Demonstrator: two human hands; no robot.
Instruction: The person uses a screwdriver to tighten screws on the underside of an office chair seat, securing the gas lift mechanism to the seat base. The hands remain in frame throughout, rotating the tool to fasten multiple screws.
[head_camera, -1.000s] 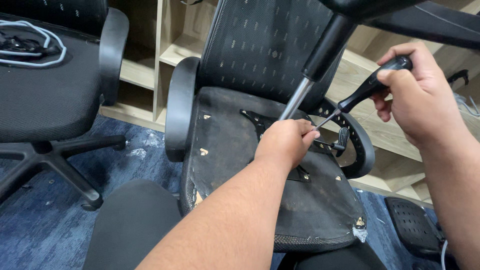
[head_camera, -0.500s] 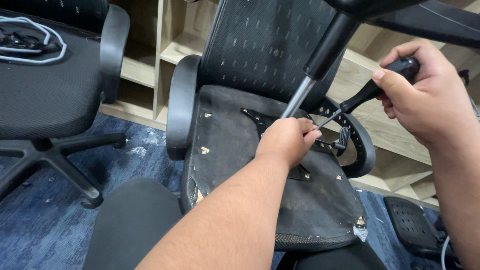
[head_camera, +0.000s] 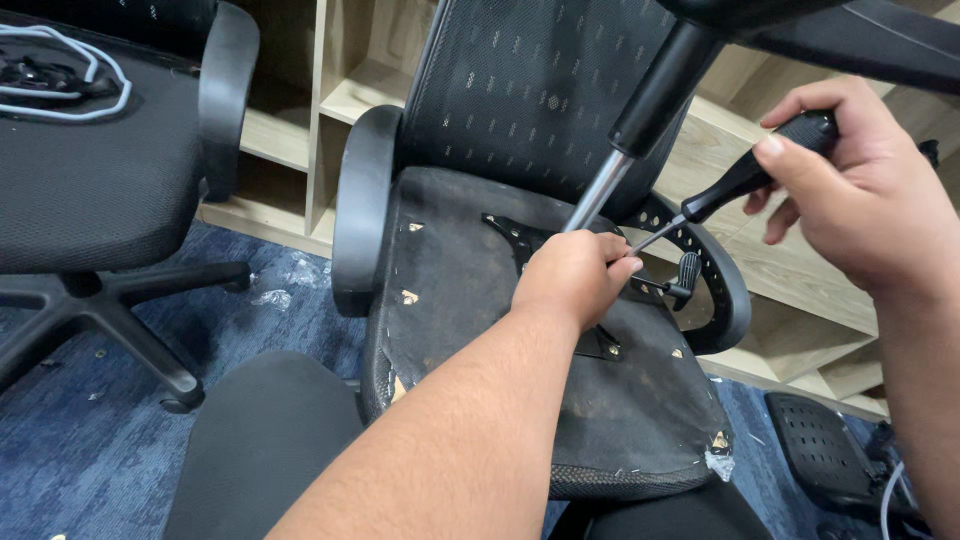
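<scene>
Head view: the right hand (head_camera: 868, 205), its grip clamped on a black-handled screwdriver (head_camera: 745, 180), angles the tip toward the upturned underside of a black fabric office-chair seat (head_camera: 480, 330), where the left hand (head_camera: 572, 275) is closed beside the silver gas-lift column (head_camera: 598, 190).

Blue carpet (head_camera: 90, 450) underfoot, flecked with small scraps and a crumpled bit of clear wrap (head_camera: 272, 298). Far side lined with pale wooden shelving (head_camera: 335, 90), open compartments, running left to right. At left, a second office chair (head_camera: 100, 180) with black mesh seat, curved armrest and star base on the carpet; white cable (head_camera: 70, 95) coiled on its seat beside dark items. Near right corner, a black perforated panel (head_camera: 825, 450) lying on the floor. Even, soft indoor light.
</scene>
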